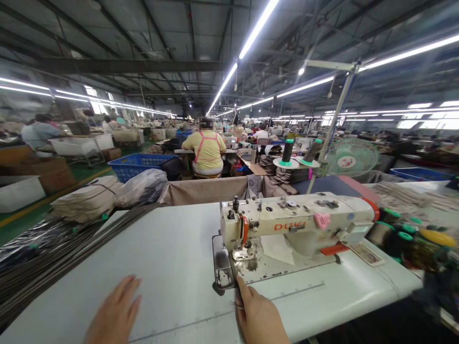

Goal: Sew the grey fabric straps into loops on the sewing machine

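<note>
My left hand [116,310] is over the white tabletop [168,248] at the lower left, slightly blurred, its fingers stretched out and nothing in them. At the front edge of the sewing machine [297,224], my right hand [260,313] reaches forward with the index finger extended by the corner of the metal bed. The other fingers are curled in. A thin, dark, pointed bit sticks out on the left of this hand, too small to name. The machine's presser foot [244,255] stands just beyond my right fingertip, and no fabric lies under it.
Long dark strips [71,248] lie along the table's left side. A thread stand with spools [287,153] and a green fan [351,155] rise behind the machine. More thread cones [403,239] are at right. A person in yellow [208,150] sits ahead, near a blue crate [139,162].
</note>
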A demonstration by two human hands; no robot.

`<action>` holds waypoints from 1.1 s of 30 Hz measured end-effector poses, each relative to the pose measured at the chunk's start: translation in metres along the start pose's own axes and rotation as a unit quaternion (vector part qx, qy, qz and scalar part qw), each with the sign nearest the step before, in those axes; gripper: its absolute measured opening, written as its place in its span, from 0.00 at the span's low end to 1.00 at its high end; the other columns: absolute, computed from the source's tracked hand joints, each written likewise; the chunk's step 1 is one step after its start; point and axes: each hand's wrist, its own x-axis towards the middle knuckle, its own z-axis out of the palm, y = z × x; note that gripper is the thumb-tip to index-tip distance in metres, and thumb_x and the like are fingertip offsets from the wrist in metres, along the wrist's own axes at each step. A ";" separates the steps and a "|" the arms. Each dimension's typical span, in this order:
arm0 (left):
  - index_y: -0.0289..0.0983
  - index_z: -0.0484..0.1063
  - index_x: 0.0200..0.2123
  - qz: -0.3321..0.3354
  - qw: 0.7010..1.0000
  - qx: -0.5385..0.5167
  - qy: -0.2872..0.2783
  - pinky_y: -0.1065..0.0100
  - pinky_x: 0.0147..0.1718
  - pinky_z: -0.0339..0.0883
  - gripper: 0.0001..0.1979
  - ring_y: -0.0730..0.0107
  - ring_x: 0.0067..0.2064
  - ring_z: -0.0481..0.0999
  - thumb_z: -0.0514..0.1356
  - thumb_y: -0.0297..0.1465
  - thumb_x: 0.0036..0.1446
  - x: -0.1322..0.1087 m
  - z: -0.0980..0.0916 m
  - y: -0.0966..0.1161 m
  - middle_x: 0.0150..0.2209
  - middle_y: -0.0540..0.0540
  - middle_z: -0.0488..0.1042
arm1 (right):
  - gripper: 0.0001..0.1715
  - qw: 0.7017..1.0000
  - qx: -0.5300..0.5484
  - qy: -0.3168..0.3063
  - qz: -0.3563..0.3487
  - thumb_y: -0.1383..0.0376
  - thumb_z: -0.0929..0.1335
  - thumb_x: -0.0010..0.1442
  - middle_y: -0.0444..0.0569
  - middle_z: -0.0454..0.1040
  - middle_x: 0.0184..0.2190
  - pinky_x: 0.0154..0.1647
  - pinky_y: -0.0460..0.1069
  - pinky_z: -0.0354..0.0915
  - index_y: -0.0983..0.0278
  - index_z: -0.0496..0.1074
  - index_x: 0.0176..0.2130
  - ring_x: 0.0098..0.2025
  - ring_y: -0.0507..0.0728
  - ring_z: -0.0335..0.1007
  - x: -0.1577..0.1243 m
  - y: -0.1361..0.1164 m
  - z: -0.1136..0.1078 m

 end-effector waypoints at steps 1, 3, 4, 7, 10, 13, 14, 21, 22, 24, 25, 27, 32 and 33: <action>0.43 0.73 0.55 0.031 0.999 -0.009 -0.011 0.54 0.55 0.74 0.18 0.56 0.55 0.79 0.50 0.38 0.69 0.003 0.016 0.021 0.56 0.44 0.78 | 0.36 1.000 0.003 -0.007 0.002 0.72 0.61 0.65 0.59 0.82 0.48 0.43 0.54 0.75 0.67 0.61 0.71 0.43 0.65 0.82 0.000 0.000 -0.002; 0.41 0.72 0.57 0.084 0.996 -0.015 -0.024 0.50 0.61 0.70 0.18 0.54 0.61 0.75 0.51 0.35 0.70 0.009 0.040 0.071 0.61 0.42 0.75 | 0.37 1.000 0.013 -0.015 0.006 0.72 0.61 0.65 0.59 0.82 0.49 0.45 0.55 0.75 0.67 0.60 0.71 0.45 0.66 0.82 -0.002 0.000 -0.004; 0.42 0.71 0.59 0.114 0.993 -0.023 -0.034 0.50 0.62 0.69 0.19 0.54 0.64 0.73 0.52 0.35 0.69 0.012 0.048 0.098 0.63 0.43 0.73 | 0.38 1.000 0.020 -0.017 0.007 0.72 0.62 0.64 0.59 0.81 0.50 0.46 0.55 0.75 0.67 0.60 0.71 0.46 0.66 0.82 -0.002 0.000 -0.005; 0.44 0.65 0.66 0.170 0.977 -0.065 -0.110 0.50 0.64 0.67 0.25 0.54 0.69 0.66 0.57 0.35 0.67 0.020 0.058 0.164 0.68 0.48 0.68 | 0.40 0.999 0.044 -0.014 0.006 0.72 0.63 0.62 0.59 0.80 0.52 0.48 0.54 0.75 0.67 0.60 0.71 0.48 0.65 0.81 -0.004 0.003 -0.001; 0.42 0.63 0.68 0.174 0.967 -0.101 -0.153 0.51 0.65 0.67 0.29 0.53 0.71 0.62 0.58 0.32 0.64 0.025 0.062 0.198 0.70 0.47 0.65 | 0.39 0.997 0.073 0.015 -0.004 0.70 0.64 0.62 0.58 0.80 0.53 0.48 0.52 0.74 0.66 0.61 0.71 0.48 0.64 0.81 -0.005 0.011 0.008; 0.40 0.66 0.67 0.163 0.970 -0.116 -0.140 0.52 0.63 0.69 0.27 0.53 0.70 0.65 0.57 0.31 0.65 0.024 0.068 0.206 0.68 0.44 0.68 | 0.40 0.994 0.094 0.042 -0.020 0.69 0.65 0.60 0.57 0.80 0.53 0.48 0.51 0.74 0.64 0.62 0.70 0.48 0.63 0.81 -0.006 0.018 0.017; 0.40 0.66 0.67 0.165 0.971 -0.117 -0.128 0.52 0.63 0.70 0.26 0.53 0.69 0.66 0.56 0.32 0.66 0.023 0.070 0.206 0.67 0.44 0.68 | 0.40 0.994 0.097 0.044 -0.024 0.69 0.65 0.59 0.57 0.80 0.53 0.48 0.50 0.73 0.63 0.63 0.69 0.48 0.63 0.81 -0.006 0.019 0.019; 0.38 0.57 0.71 0.193 0.971 -0.113 -0.090 0.49 0.63 0.70 0.29 0.54 0.69 0.67 0.55 0.33 0.69 0.019 0.062 0.206 0.68 0.41 0.67 | 0.37 0.990 0.129 0.051 -0.026 0.69 0.64 0.61 0.56 0.81 0.51 0.48 0.51 0.72 0.64 0.63 0.68 0.47 0.62 0.81 -0.009 0.015 0.009; 0.37 0.56 0.71 0.189 0.970 -0.112 -0.101 0.49 0.64 0.69 0.29 0.54 0.69 0.66 0.54 0.33 0.69 0.020 0.058 0.207 0.69 0.41 0.66 | 0.36 0.989 0.134 0.050 -0.025 0.69 0.64 0.62 0.56 0.81 0.51 0.48 0.51 0.72 0.64 0.63 0.68 0.47 0.62 0.81 -0.010 0.013 0.006; 0.37 0.54 0.72 0.182 0.968 -0.114 -0.127 0.48 0.66 0.66 0.29 0.54 0.71 0.63 0.53 0.34 0.70 0.024 0.048 0.210 0.70 0.40 0.64 | 0.36 0.988 0.144 0.043 -0.024 0.69 0.63 0.62 0.57 0.81 0.50 0.48 0.52 0.72 0.65 0.64 0.68 0.47 0.63 0.80 -0.012 0.011 0.000; 0.36 0.54 0.72 0.181 0.967 -0.116 -0.140 0.48 0.67 0.64 0.29 0.54 0.72 0.62 0.53 0.34 0.70 0.026 0.043 0.211 0.71 0.39 0.62 | 0.35 0.988 0.149 0.039 -0.022 0.69 0.63 0.62 0.57 0.81 0.50 0.48 0.52 0.72 0.66 0.64 0.68 0.48 0.63 0.80 -0.013 0.011 -0.002; 0.36 0.54 0.72 0.179 0.964 -0.116 -0.159 0.47 0.68 0.62 0.29 0.54 0.73 0.59 0.52 0.35 0.71 0.029 0.035 0.213 0.71 0.39 0.61 | 0.34 0.987 0.157 0.033 -0.018 0.69 0.63 0.63 0.57 0.81 0.50 0.48 0.54 0.72 0.66 0.64 0.67 0.48 0.64 0.80 -0.013 0.010 -0.004; 0.34 0.55 0.72 0.171 0.963 -0.117 -0.174 0.45 0.69 0.61 0.28 0.53 0.73 0.57 0.51 0.35 0.72 0.033 0.027 0.215 0.71 0.38 0.60 | 0.30 0.985 0.166 0.040 -0.025 0.66 0.61 0.68 0.57 0.80 0.50 0.48 0.55 0.72 0.67 0.64 0.67 0.48 0.64 0.80 -0.014 0.011 -0.003; 0.33 0.56 0.71 0.170 0.963 -0.115 -0.174 0.46 0.69 0.61 0.28 0.53 0.73 0.57 0.51 0.35 0.72 0.033 0.027 0.215 0.71 0.37 0.61 | 0.30 0.985 0.167 0.043 -0.026 0.66 0.61 0.68 0.57 0.80 0.51 0.49 0.55 0.72 0.66 0.65 0.67 0.49 0.64 0.80 -0.014 0.012 -0.002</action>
